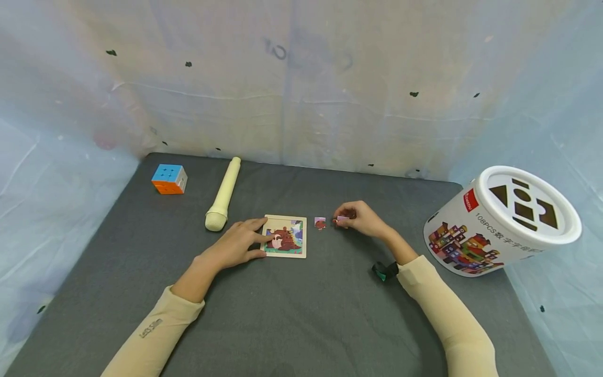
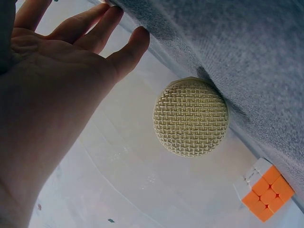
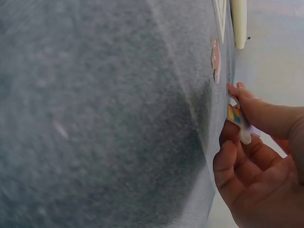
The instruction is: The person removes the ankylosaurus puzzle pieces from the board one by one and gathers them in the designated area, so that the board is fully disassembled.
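Grey cloth (image 1: 301,314) bears cube (image 1: 170,179), microphone (image 1: 223,195) and tub (image 1: 499,225) around puzzle board (image 1: 304,238)

A 3x3 puzzle cube (image 1: 169,179) is set at far left, near a pale-yellow microphone (image 1: 225,195); a lidded block bucket (image 1: 494,228) is placed right.

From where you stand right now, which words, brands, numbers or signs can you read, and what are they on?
"108PCS数字": white tub; the characters after it are unclear.
"Let's Slim": left sleeve.
Red label on the tub: lettering too small to read surely.
Backdrop sheet: faint ring-like mark, too blurred to read.
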A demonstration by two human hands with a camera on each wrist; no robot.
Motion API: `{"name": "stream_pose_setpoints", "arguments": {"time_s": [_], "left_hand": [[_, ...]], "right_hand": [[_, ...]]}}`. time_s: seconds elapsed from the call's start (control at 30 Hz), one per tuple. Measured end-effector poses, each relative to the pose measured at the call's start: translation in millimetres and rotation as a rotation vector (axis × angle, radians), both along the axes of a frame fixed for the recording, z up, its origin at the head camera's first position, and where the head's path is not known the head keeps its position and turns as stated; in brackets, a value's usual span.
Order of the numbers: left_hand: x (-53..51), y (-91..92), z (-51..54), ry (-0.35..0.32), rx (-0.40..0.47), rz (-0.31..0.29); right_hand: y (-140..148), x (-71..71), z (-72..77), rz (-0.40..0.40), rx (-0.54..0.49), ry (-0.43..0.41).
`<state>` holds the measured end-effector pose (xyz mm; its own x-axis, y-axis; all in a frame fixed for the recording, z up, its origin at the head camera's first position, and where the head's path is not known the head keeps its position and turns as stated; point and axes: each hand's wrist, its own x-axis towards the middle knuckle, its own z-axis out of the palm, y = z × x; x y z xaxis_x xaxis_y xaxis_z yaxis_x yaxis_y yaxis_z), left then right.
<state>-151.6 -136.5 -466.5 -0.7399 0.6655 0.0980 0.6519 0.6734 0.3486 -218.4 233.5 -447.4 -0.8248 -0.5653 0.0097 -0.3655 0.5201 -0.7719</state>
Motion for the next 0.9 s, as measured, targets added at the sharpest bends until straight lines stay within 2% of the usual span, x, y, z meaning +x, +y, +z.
{"name": "stream_pose_setpoints", "arguments": {"time_s": [0.17, 0.23, 0.37, 0.47, 0.73, 0.9], "left_hand": [[-0.1, 0.3, 0.2, 0.000, 0.003, 0.000], [-0.4, 0.3, 0.1, -0.002, 0.000, 0.000], [-0.8, 0.0, -0.5, -0.009, -0.005, 0.001], [-0.9, 0.0, -0.8, -0.015, -0.005, 0.002], [-0.5, 0.0, -0.2, -0.020, -0.005, 0.003], [-0.7, -0.3, -0.2, -0.011, -0.003, 0.000]], "right_hand": [[-0.6, 1.2, -3.5, -0.005, 0.000, 0.003], [-3.9, 4.9, 1.6, -0.005, 0.003, 0.000], [-5.7, 7.3, 1.5, -0.007, -0.006, -0.009], [-3.2, 4.7, -5.8, -0.007, -0.013, -0.013], [-3.6, 5.8, -5.8, -0.016, -0.012, -0.019], [-5.9, 7.3, -4.2, -0.030, 0.030, 0.006]]}}
